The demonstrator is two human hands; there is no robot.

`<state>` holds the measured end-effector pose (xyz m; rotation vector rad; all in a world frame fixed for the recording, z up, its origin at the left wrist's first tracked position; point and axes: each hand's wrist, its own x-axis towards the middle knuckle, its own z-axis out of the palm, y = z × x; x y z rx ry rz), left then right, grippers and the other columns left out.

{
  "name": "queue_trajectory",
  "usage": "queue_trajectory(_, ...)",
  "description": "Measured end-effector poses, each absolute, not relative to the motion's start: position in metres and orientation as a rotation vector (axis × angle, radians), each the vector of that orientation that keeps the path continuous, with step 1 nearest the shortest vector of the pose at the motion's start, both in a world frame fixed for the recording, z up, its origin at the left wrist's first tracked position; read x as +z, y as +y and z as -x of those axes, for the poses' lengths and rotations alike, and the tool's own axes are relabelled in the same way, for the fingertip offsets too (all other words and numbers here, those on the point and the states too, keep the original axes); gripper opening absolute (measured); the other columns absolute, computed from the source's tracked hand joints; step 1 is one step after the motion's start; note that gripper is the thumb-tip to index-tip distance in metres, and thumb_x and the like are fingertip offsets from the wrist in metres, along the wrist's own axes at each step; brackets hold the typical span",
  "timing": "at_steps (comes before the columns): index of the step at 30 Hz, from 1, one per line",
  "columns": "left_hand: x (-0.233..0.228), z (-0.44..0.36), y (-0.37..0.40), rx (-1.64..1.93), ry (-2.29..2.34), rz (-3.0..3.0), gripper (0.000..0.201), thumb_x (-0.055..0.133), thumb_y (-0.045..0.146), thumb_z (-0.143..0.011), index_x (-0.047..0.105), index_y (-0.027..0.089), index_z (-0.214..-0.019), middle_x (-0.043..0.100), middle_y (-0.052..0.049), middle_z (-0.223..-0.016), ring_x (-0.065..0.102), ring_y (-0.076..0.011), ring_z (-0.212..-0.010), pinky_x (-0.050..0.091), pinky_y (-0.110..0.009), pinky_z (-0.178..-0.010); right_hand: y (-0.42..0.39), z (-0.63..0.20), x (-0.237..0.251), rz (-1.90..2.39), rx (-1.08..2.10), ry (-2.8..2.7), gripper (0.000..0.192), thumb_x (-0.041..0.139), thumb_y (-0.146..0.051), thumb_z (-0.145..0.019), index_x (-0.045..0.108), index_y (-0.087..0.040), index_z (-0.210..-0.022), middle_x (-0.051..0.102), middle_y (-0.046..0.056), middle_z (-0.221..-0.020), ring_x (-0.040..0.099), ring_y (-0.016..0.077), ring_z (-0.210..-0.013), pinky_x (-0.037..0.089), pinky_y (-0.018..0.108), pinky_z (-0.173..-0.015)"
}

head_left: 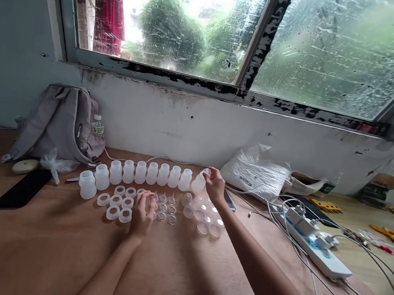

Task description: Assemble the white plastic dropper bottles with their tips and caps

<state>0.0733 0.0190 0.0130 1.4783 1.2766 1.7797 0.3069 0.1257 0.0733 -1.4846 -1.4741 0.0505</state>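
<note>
Bottle in hand: a small translucent white plastic bottle (199,181) at the right end of the bottle row (139,173), tilted, lifted just off the tabletop (50,243).
Right hand: the right hand (215,185) grips that bottle with its fingers closed round the upper part, just right of the row's end.
Left hand: the left hand (142,214) lies in front of the row's middle, fingers curled down over small parts; whether it pinches one cannot be told.
Handling: the bottle looks empty, so probably light, stiffish yet squeezable, smooth and a little slippery; not fragile. The body below the neck seems the surest place to hold it.
White rings: screw rings (118,202) lie flat in front of the row's left half.
Clear discs: small clear pieces (165,208) lie in front of the row's middle, just right of the left hand.
Clear caps: domed clear caps (205,220) lie in front of the row's right end.
Further out: a grey backpack (60,123) left of the row, a black phone (24,188) in front of it, a white bag (256,170) and a power strip (312,241) to the right.
Hard to see: the bottle's mouth is covered by fingers; the clear pieces blur together.
</note>
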Motion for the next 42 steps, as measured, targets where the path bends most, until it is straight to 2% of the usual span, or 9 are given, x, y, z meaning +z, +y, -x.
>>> queue_trajectory(4, 0.001, -0.067, 0.029, 1.670, 1.561, -1.668, 0.018, 0.052, 0.021, -0.072, 0.057, 0.021, -0.090, 0.050, -0.009, -0.105, 0.043, -0.0254, -0.105, 0.028, -0.039, -0.095, 0.143, -0.306, 0.055, 1.531, 0.042, -1.545, 0.029, 0.050, -0.026, -0.076, 0.056, -0.012, -0.100, 0.064, 0.012, -0.088, 0.059, 0.0216, -0.079, 0.044, 0.033, -0.069)
queue_trajectory(11, -0.012, -0.056, 0.034, 1.156, 2.249, -1.951, 0.029, 0.050, 0.018, -0.070, 0.055, 0.017, -0.098, 0.047, -0.012, -0.116, 0.038, -0.0286, -0.110, 0.024, -0.047, -0.093, 0.164, -0.306, 0.051, 1.551, -0.007, -1.589, 0.027, 0.050, -0.022, -0.076, 0.054, -0.014, -0.101, 0.063, 0.012, -0.095, 0.058, 0.0232, -0.087, 0.044, 0.034, -0.074)
queue_trajectory(20, -0.009, -0.048, 0.030, 0.883, 2.399, -1.977, 0.025, 0.049, 0.031, -0.073, 0.054, 0.014, -0.091, 0.054, -0.012, -0.095, 0.045, -0.0284, -0.095, 0.028, -0.047, -0.085, 0.170, -0.313, 0.050, 1.568, -0.025, -1.632, 0.030, 0.049, -0.025, -0.078, 0.052, -0.015, -0.106, 0.063, 0.012, -0.094, 0.058, 0.0241, -0.086, 0.044, 0.036, -0.074)
queue_trajectory(26, -0.007, -0.047, 0.030, 0.821, 2.393, -2.003, 0.020, 0.050, 0.031, -0.074, 0.056, 0.015, -0.085, 0.054, -0.011, -0.095, 0.045, -0.0279, -0.094, 0.030, -0.045, -0.083, 0.143, -0.301, 0.055, 1.410, -0.220, -1.624, 0.037, 0.049, -0.031, -0.079, 0.047, -0.013, -0.111, 0.054, 0.015, -0.109, 0.048, 0.0267, -0.103, 0.037, 0.042, -0.087)
queue_trajectory(29, -0.009, -0.047, 0.029, 0.835, 2.376, -2.039, 0.016, 0.050, 0.029, -0.073, 0.057, 0.016, -0.080, 0.053, -0.011, -0.096, 0.045, -0.0280, -0.094, 0.030, -0.046, -0.083, 0.106, -0.281, 0.048, 1.248, -0.243, -1.689, 0.026, 0.043, -0.031, -0.083, 0.049, -0.016, -0.104, 0.056, 0.012, -0.101, 0.051, 0.0238, -0.093, 0.042, 0.039, -0.079)
queue_trajectory(32, -0.011, -0.046, 0.029, 0.893, 2.347, -2.081, 0.011, 0.051, 0.026, -0.073, 0.058, 0.018, -0.076, 0.054, -0.010, -0.095, 0.046, -0.0279, -0.093, 0.031, -0.048, -0.081, 0.062, -0.261, 0.025, 1.188, -0.044, -1.887, 0.018, 0.037, -0.027, -0.087, 0.053, -0.019, -0.086, 0.057, 0.006, -0.077, 0.054, 0.0180, -0.068, 0.045, 0.031, -0.063)
queue_trajectory(33, -0.012, -0.046, 0.029, 0.924, 2.334, -2.097, 0.009, 0.051, 0.025, -0.073, 0.058, 0.019, -0.075, 0.054, -0.010, -0.095, 0.046, -0.0281, -0.094, 0.032, -0.048, -0.081, 0.051, -0.255, 0.015, 1.198, 0.001, -1.961, 0.017, 0.038, -0.026, -0.086, 0.053, -0.019, -0.083, 0.056, 0.006, -0.076, 0.054, 0.0175, -0.067, 0.044, 0.030, -0.062)
queue_trajectory(39, -0.014, -0.053, 0.037, 1.402, 2.019, -2.167, 0.006, 0.052, 0.025, -0.074, 0.054, 0.020, -0.073, 0.055, -0.009, -0.098, 0.048, -0.0257, -0.097, 0.038, -0.042, -0.083, 0.024, -0.244, -0.024, 1.355, 0.080, -2.052, 0.012, 0.052, -0.026, -0.078, 0.055, -0.019, -0.087, 0.053, 0.007, -0.083, 0.053, 0.0210, -0.077, 0.045, 0.034, -0.069)
queue_trajectory(42, -0.009, -0.060, 0.034, 1.614, 1.756, -2.123, 0.015, 0.052, 0.028, -0.076, 0.052, 0.019, -0.087, 0.056, -0.008, -0.095, 0.050, -0.0231, -0.096, 0.040, -0.039, -0.084, 0.022, -0.246, -0.019, 1.264, 0.195, -2.067, 0.014, 0.052, -0.024, -0.078, 0.055, -0.020, -0.091, 0.051, 0.006, -0.086, 0.053, 0.0190, -0.079, 0.045, 0.031, -0.070)
